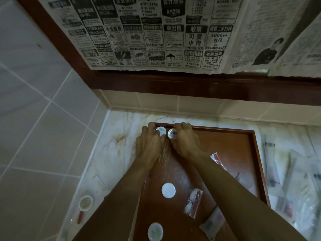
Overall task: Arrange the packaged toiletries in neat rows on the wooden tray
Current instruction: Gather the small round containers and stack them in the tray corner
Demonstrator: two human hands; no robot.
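Observation:
A reddish wooden tray (243,141) lies on the marble counter. At its far left corner my left hand (149,141) curls round a round white packet (160,130), and my right hand (185,141) grips a second round white packet (172,133) beside it. The two packets stand side by side against the tray's back rim. Nearer me on the tray lie a white round packet (168,190), another round packet (155,231), a clear sachet with a red item (193,203), a flat white sachet (211,225) and a red-and-clear sachet (218,160) partly under my right forearm.
Several clear packaged items (291,180) lie on the counter right of the tray. A round packet with a red piece (85,204) sits on the counter at the left. Tiled walls close the left side and back; a newspaper-covered, dark-framed panel (173,84) hangs above.

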